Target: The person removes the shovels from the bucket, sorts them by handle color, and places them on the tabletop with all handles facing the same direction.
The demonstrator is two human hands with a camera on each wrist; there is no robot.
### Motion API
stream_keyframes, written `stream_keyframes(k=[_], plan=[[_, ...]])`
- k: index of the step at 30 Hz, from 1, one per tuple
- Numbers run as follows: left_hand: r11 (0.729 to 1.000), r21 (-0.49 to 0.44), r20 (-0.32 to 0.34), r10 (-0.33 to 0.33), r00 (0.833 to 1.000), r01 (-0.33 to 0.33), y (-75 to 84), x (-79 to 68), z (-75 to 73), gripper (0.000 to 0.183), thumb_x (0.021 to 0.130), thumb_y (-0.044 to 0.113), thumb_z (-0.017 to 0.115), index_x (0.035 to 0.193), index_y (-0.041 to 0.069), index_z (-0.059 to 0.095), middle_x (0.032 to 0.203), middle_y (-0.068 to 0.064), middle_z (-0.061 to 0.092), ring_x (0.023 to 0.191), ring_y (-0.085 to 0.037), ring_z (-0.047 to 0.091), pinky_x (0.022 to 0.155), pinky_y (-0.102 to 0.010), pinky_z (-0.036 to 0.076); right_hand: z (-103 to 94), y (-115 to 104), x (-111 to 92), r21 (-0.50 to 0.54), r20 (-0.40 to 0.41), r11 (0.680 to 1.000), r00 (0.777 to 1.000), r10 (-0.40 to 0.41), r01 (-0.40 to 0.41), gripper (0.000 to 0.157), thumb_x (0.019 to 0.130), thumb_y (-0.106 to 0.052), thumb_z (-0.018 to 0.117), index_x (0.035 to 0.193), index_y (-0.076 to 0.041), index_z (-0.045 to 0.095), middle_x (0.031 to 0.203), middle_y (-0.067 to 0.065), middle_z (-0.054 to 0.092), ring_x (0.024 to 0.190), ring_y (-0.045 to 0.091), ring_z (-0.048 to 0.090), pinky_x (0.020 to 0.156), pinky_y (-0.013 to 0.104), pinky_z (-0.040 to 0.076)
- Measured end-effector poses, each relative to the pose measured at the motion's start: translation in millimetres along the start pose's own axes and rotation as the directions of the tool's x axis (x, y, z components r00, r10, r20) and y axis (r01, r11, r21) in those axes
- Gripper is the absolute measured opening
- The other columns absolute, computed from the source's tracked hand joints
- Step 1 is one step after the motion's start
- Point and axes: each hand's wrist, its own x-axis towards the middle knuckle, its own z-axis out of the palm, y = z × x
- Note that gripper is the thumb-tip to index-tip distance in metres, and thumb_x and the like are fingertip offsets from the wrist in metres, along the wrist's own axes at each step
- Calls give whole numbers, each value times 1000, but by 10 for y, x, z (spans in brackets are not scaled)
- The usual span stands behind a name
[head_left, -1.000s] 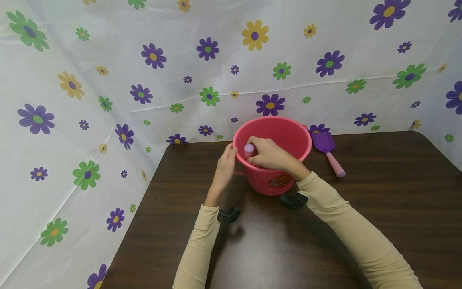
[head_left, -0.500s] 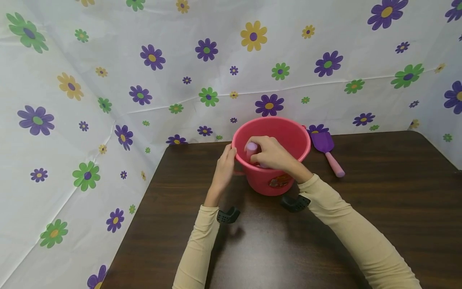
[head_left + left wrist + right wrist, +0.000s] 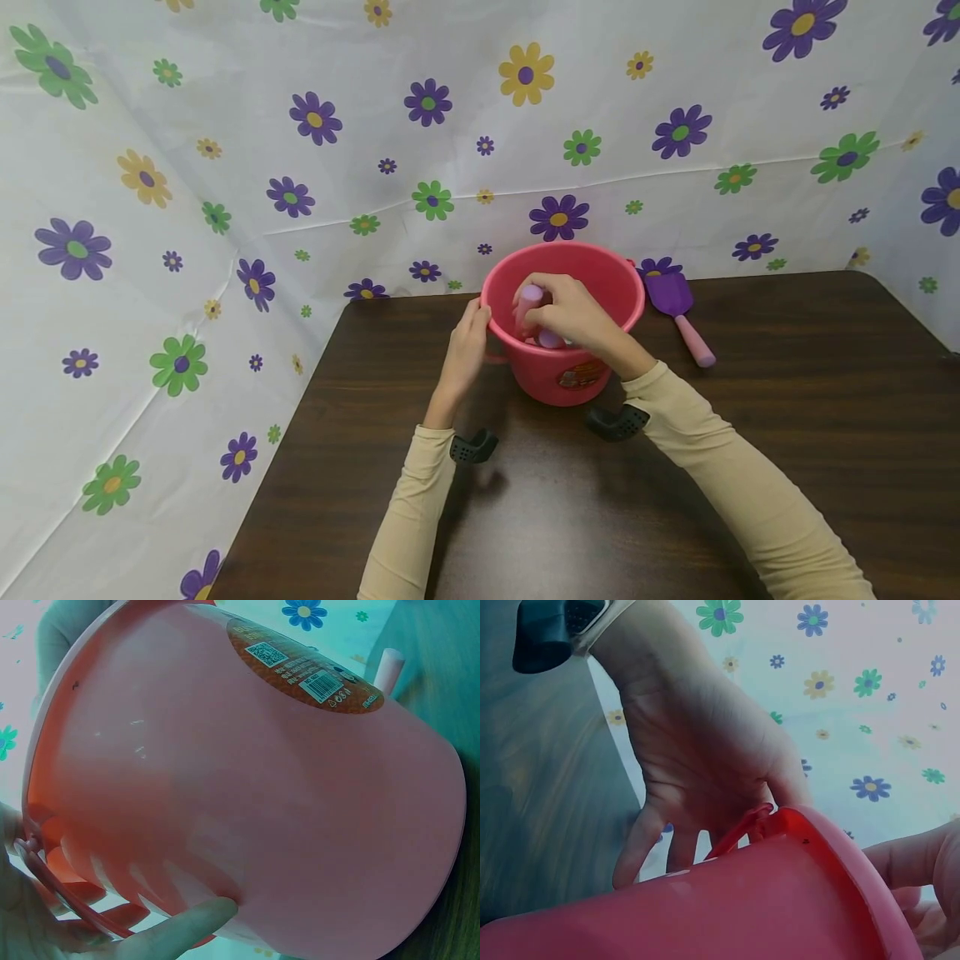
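The pink handle [image 3: 530,297] is located inside the mouth of the pink bucket [image 3: 542,375], near the centre of the head frame. Its long axis is steep, with a slight lean; the blunt round end points toward the top of the frame, and the lower portion is hidden by fingers and the bucket wall. A second handle end [image 3: 551,339] lies just below it and to its right, inside the rim.

The right hand [image 3: 566,312] enters the bucket from the lower right, back of the hand upward, fingers bent; its grip is clamped on the pink handle. The right forearm runs diagonally from the lower right corner of the frame.

The left hand [image 3: 466,343] is at the left edge of the bucket, its grip clamped over the rim. The left forearm rises from the bottom of the frame.

The bucket stands upright on the dark surface [image 3: 375,408]. A purple scoop [image 3: 672,298] lies right of the bucket, blade toward the top, handle slanting to the lower right. A flowered backdrop [image 3: 450,42] fills the upper frame.
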Motion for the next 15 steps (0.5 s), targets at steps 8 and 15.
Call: stream_keyframes(k=[8,15], plan=[[1000,1,-3,1,1000,-1,-9,0,-4,46,110,35,38,147,11,50,137,-17,60,117,-36,64,73,-63,61,-2,16,-22,8,-62,1000,998,2,-1,26,84,-10,71,110,-5,68,100,11,71,90,27,67,76,36,60],[1000,9,0,10,1000,-10,-11,6,0,45,111,35,38,146,9,49,136,-18,59,114,-37,64,74,-65,60,-21,22,-44,30,-127,1000,992,-5,9,36,84,-12,73,118,-3,66,105,14,72,95,29,65,78,37,58]])
